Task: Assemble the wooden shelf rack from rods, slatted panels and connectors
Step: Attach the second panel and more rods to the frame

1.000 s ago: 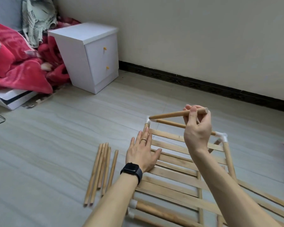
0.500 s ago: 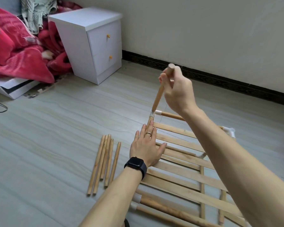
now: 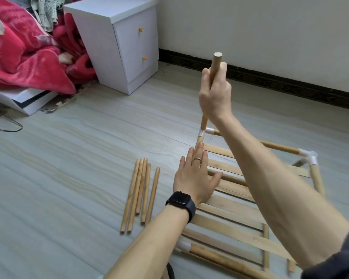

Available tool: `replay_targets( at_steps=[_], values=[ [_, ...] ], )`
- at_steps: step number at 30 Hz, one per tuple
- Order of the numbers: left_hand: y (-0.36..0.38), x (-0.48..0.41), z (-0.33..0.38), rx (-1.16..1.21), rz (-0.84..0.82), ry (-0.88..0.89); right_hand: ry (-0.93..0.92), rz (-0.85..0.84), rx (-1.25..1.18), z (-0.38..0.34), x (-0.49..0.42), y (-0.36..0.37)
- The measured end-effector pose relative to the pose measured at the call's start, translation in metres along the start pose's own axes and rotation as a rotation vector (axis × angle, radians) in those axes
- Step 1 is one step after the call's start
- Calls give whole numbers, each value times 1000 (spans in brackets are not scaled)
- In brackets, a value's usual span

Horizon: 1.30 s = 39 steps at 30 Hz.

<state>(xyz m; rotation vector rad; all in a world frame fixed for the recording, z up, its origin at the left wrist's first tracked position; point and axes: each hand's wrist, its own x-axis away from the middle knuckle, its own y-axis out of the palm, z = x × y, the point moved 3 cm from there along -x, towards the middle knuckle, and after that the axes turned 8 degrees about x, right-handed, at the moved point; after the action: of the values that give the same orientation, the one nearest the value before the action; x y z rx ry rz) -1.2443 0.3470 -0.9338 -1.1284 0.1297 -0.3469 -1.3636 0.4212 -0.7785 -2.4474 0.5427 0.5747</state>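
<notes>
raised since before, my rod (image 3: 216,61) stands in the connector (image 3: 202,134) (right grip (image 3: 215,97) clamped on it); left grip (image 3: 193,180) flat, spread.

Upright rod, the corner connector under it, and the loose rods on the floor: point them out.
upright rod (image 3: 216,62), head view, bare top end.
corner connector (image 3: 202,134), head view, its white sleeve.
loose rods (image 3: 141,190), head view, middle of the bundle.

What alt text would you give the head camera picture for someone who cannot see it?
A person's right hand grips a nearly upright wooden rod whose lower end meets a white corner connector on a slatted panel lying on the floor. The left hand presses flat on the panel; loose rods lie to its left.
</notes>
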Motion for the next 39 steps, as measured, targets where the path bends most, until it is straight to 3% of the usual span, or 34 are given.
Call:
replay_targets(
  at_steps=[3, 8, 13, 15, 19, 24, 28, 31, 34, 36, 39],
  values=[
    [1, 3, -1, 48, 13, 3, 194, 114, -233, -3, 8, 14],
    [4, 3, -2, 76, 36, 3, 222, -58, -407, -6, -3, 15],
    [2, 5, 2, 16, 42, -55, 317, -208, -431, 0, -3, -2],
    [-3, 6, 1, 76, 69, -163, 331, -285, -312, -8, -3, -1],
    [-5, 12, 2, 239, 86, -337, 282, -478, 220, 6, 28, -10],
    [-2, 15, 11, 461, 161, -451, 287, -309, 504, 46, 167, -97],
    [3, 12, 27, 634, 229, -511, 381, -555, 941, 72, 266, -127],
    [15, 12, 34, 813, 274, -491, 395, -599, 990, 78, 271, -131],
    [24, 26, 19, 1040, 495, -335, 362, -590, 950, 84, 258, -138],
    [36, 40, -13, 940, 559, -297, 338, -572, 923, 86, 256, -144],
    [74, 52, -84, 565, 315, -487, 292, -558, 898, 91, 251, -153]
  ],
)
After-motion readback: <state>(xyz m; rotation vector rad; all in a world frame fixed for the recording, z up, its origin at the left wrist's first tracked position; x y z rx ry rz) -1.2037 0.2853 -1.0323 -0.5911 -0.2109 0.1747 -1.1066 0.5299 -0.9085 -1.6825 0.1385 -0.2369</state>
